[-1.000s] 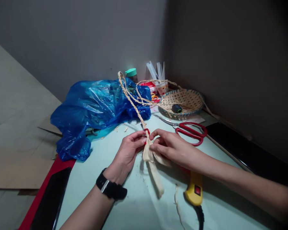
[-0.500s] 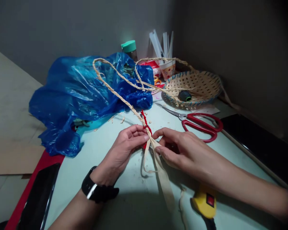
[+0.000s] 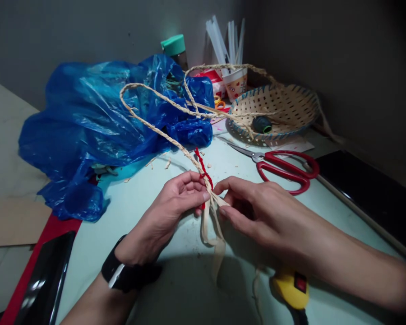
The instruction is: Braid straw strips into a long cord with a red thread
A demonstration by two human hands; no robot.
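"Between your left hand (image 3: 176, 198) and your right hand (image 3: 259, 208), what do you have?"

"The working end of a braided cord (image 3: 179, 145), pale and straw-like. My left thumb and fingers pinch it, and just beyond them a red fuzzy tie (image 3: 200, 159) is wrapped round it, one end sticking up."

"And the right?"

"Thumb and forefinger close on one of the loose strands (image 3: 219, 250), drawn out to the side. My other fingers curl out of sight, so I can't say whether they hold anything. The rest of the strands hang down between my hands, toward me."

"Where does the cord go from there?"

"Away from my left hand and up, looping in front of the blue plastic bag (image 3: 84, 113), then off to the right toward the woven basket (image 3: 291, 106), which lies beyond my right hand. A dark spool (image 3: 262, 125) sits at the near side of it."

"What else is about?"

"Just beyond my right hand, scissors (image 3: 287, 163) with red handles lie on the counter (image 3: 91, 255), blades pointing away to the left. Nearer me, below my right forearm, there's a yellow tool (image 3: 291, 291) with a red switch. Far past both hands stands a paper cup (image 3: 236, 85) of clear sticks (image 3: 217, 40), next to the bag. I wear a black watch strap (image 3: 126, 275) on my left wrist."
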